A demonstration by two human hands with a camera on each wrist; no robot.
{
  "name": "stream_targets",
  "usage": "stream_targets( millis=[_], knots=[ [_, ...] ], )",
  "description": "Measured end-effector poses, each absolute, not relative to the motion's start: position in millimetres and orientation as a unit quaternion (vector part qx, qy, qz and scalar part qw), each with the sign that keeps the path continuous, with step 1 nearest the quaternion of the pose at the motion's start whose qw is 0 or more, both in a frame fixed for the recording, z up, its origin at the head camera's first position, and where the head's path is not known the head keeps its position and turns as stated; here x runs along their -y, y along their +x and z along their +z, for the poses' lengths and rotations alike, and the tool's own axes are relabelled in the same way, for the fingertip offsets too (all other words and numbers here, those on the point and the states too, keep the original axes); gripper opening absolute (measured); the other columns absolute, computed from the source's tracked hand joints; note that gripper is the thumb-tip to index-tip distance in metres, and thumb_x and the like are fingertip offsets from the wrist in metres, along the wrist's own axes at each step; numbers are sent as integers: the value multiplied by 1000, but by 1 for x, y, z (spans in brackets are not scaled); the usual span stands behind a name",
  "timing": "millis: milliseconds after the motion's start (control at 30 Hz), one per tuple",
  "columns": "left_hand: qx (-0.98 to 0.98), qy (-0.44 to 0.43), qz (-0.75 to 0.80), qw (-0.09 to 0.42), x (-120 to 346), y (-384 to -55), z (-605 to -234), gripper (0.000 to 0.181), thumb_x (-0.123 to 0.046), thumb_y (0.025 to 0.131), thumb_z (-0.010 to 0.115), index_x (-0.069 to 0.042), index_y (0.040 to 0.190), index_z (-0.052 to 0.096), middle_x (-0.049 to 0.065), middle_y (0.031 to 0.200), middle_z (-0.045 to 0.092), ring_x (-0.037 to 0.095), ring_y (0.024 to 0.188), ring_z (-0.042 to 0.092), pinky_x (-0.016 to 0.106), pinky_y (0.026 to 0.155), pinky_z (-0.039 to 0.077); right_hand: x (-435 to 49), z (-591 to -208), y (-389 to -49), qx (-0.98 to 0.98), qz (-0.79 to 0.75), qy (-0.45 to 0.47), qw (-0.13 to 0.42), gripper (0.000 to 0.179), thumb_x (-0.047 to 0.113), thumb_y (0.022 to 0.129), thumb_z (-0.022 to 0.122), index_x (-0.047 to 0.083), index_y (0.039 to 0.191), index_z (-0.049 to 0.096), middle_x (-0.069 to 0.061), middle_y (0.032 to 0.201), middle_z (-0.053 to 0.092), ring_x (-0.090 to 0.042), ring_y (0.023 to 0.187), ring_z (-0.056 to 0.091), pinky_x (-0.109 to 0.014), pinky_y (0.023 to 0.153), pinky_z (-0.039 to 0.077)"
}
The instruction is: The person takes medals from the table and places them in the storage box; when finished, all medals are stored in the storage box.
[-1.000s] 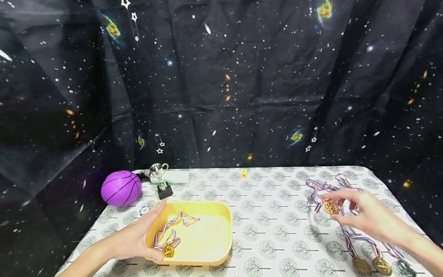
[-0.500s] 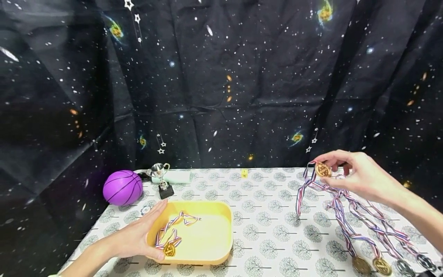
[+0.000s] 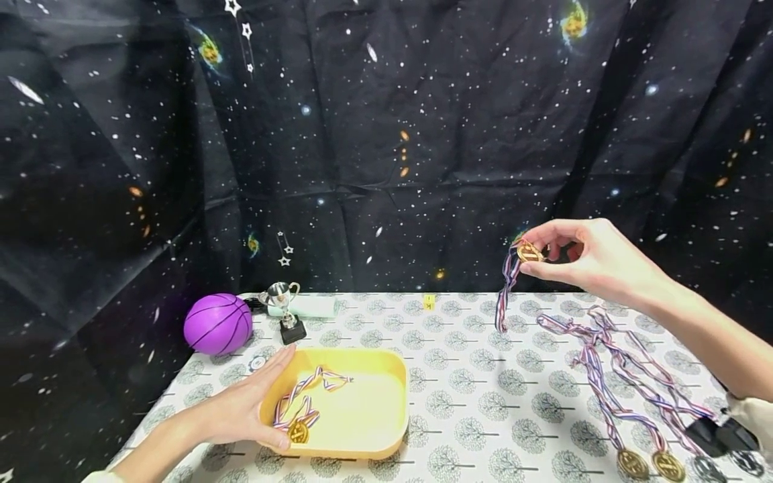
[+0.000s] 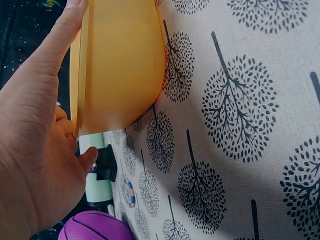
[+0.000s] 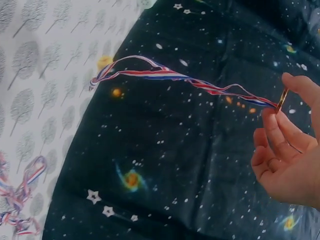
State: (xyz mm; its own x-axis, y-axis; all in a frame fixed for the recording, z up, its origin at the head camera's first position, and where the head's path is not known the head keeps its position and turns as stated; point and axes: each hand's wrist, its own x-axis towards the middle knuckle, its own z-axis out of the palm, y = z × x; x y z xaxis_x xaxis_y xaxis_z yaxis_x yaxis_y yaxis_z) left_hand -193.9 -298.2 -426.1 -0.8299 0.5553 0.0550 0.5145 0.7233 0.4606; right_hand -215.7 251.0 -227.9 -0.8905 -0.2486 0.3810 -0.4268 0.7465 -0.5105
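Head view: right hand (image 3: 590, 253) pinches a gold medal (image 3: 529, 252) at far right, its striped ribbon (image 3: 507, 285) dangling; left hand (image 3: 243, 406) grips a yellow tub (image 3: 356, 451), near left. Loosening fingertips could drop the medal.

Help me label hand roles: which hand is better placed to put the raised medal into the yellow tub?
Likely the right hand: it pinches the raised medal, its ribbon hanging, while the left hand holds the yellow tub.
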Motion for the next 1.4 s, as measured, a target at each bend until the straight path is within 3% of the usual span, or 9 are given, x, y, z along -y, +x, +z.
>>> stream_targets(
  millis=[367,700,933,1133,1400],
  knots=[
    [-925,286,246,49,299,-192,-427,147,-70,66,91,0,169,13,22,175,9,47,157,20,68,116,26,-199,-211,-224,905,312,258,129,30,39,87,89,23,112,81,2,86,71,-18,73,64,-26,62,47],
    [-924,282,252,56,299,-191,-427,147,-70,66,91,1,169,12,23,175,7,48,157,17,68,117,23,-134,-212,-225,876,363,310,70,27,33,85,91,19,106,81,2,88,73,-20,77,63,-29,68,49],
    [-921,294,251,54,297,-190,-425,146,-61,67,95,3,168,12,26,174,7,51,156,17,71,116,25,-84,-240,-228,867,364,340,16,28,36,86,89,20,108,82,8,94,73,-20,77,63,-36,67,49],
    [-919,298,252,58,297,-194,-425,146,-59,67,96,3,168,11,25,175,6,50,157,16,71,117,26,-48,-273,-240,870,356,339,-11,30,38,85,90,17,105,82,8,90,72,-17,68,60,-29,57,46],
    [-919,293,256,69,299,-195,-422,146,-57,68,97,3,168,9,25,175,5,50,158,14,71,117,25,-9,-302,-259,893,315,321,3,34,41,84,91,16,105,82,8,95,74,-13,85,63,-27,70,53]
  ],
)
